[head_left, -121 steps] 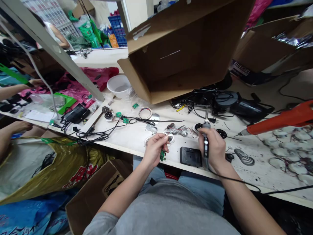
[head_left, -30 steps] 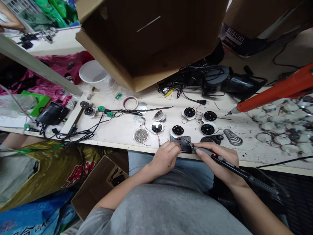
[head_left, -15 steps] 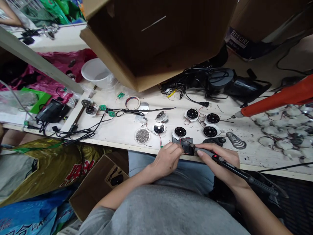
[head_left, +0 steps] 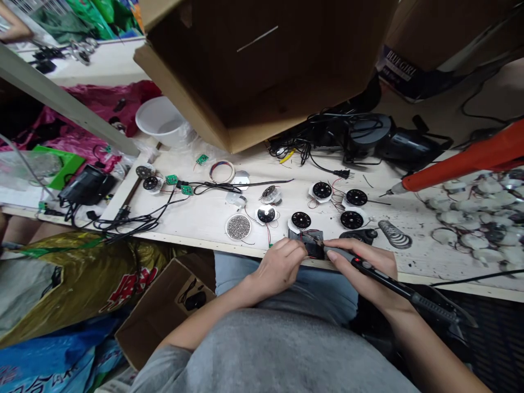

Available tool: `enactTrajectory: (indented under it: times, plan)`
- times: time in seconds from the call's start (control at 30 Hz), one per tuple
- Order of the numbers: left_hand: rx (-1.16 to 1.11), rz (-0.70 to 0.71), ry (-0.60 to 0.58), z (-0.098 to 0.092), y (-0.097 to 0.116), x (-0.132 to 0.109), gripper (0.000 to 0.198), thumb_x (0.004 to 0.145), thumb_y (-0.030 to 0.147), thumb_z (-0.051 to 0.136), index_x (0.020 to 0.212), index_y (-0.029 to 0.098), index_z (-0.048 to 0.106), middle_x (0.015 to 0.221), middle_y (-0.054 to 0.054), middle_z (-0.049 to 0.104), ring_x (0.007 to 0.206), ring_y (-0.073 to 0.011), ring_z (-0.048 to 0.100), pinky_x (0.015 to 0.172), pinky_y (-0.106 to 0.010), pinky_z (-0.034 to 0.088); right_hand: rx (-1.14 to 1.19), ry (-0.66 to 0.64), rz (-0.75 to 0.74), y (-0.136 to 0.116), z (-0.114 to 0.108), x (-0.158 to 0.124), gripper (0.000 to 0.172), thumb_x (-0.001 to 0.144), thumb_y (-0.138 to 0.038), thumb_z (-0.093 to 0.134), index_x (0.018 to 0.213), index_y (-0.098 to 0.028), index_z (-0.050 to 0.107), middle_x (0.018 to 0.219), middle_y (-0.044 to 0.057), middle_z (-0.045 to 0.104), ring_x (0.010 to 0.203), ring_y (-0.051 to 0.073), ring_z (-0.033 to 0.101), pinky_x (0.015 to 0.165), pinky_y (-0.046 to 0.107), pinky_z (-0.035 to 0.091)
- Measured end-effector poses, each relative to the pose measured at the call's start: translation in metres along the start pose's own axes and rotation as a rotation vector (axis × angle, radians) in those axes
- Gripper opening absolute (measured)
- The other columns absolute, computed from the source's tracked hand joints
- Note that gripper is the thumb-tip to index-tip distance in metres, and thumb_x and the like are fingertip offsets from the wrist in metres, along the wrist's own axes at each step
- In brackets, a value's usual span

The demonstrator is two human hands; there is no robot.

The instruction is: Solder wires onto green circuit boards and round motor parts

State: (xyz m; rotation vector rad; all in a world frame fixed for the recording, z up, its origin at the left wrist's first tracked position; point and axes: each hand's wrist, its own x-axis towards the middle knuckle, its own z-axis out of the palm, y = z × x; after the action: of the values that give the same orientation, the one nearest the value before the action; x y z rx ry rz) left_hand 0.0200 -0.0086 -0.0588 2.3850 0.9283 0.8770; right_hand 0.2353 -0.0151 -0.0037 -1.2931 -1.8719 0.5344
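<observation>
A cardboard box (head_left: 254, 65) looms open over the far side of the worktop (head_left: 196, 218); an orange glue gun (head_left: 458, 183) lies to the right, its tip pointing toward a coil spring (head_left: 395, 234); a white bowl (head_left: 158, 117) sits beyond the worktop on the left. Black discs (head_left: 301, 220) stand in a loose row along the middle of the worktop, most on white backings with thin wires; beside them are a dish of metal beads (head_left: 238, 227) and, further left, green circuit boards (head_left: 172, 179). At the near edge, between both hands, sits a small dark part (head_left: 314, 251) (its exact kind is hard to tell, half hidden by fingers); the left hand (head_left: 278, 267) pinches it in a closed grip; the right hand (head_left: 364, 273) keeps a firm pen-style grip on a black soldering iron (head_left: 380, 275), whose front end reaches the dark part; a red light glows on the iron's barrel.
</observation>
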Motion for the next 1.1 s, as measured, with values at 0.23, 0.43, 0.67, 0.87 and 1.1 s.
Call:
enactTrajectory:
  times: [0.23, 0.43, 0.67, 0.87, 1.1]
  plan:
    - [-0.004, -0.010, -0.048, 0.001, -0.002, -0.002, 0.025, 0.102, 0.009, 0.039, 0.101, 0.017, 0.063, 0.099, -0.009, 0.069, 0.091, -0.0200, 0.061, 0.081, -0.032, 0.052, 0.023, 0.035, -0.005, 0.002, 0.004, -0.002, 0.010, 0.093, -0.021, 0.068, 0.097, -0.025, 0.076, 0.089, 0.000, 0.082, 0.073, 0.017, 0.078, 0.067, 0.025, 0.063]
    - [0.032, 0.001, -0.011, 0.001, -0.001, -0.001, 0.022, 0.104, 0.012, 0.041, 0.098, 0.017, 0.062, 0.096, -0.008, 0.070, 0.088, -0.0192, 0.060, 0.081, -0.030, 0.052, 0.017, 0.015, -0.040, 0.000, 0.002, -0.002, 0.012, 0.093, -0.020, 0.067, 0.099, -0.026, 0.075, 0.089, 0.000, 0.081, 0.073, 0.017, 0.078, 0.066, 0.024, 0.063]
    - [0.013, 0.018, 0.017, 0.002, 0.000, -0.002, 0.019, 0.104, 0.014, 0.043, 0.099, 0.018, 0.061, 0.094, -0.008, 0.070, 0.088, -0.0196, 0.062, 0.080, -0.031, 0.052, 0.035, 0.012, -0.087, -0.002, -0.002, 0.000, 0.015, 0.093, -0.018, 0.067, 0.102, -0.028, 0.075, 0.088, -0.001, 0.081, 0.072, 0.016, 0.077, 0.065, 0.024, 0.061]
    - [-0.068, 0.069, 0.171, -0.012, 0.005, -0.005, 0.017, 0.102, 0.010, 0.047, 0.105, 0.019, 0.061, 0.096, -0.007, 0.074, 0.089, -0.0174, 0.067, 0.081, -0.030, 0.054, -0.028, 0.051, 0.028, -0.006, -0.027, -0.016, 0.014, 0.095, -0.026, 0.070, 0.105, -0.034, 0.076, 0.093, -0.003, 0.080, 0.077, 0.017, 0.077, 0.069, 0.027, 0.062]
    - [-0.004, -0.110, 0.345, -0.063, -0.002, -0.016, 0.009, 0.101, 0.013, 0.059, 0.099, 0.020, 0.064, 0.091, -0.004, 0.074, 0.088, -0.0170, 0.069, 0.080, -0.030, 0.055, -0.063, 0.153, 0.265, -0.010, -0.031, -0.032, 0.013, 0.096, -0.043, 0.069, 0.103, -0.036, 0.077, 0.098, -0.002, 0.080, 0.083, 0.021, 0.076, 0.075, 0.032, 0.060]
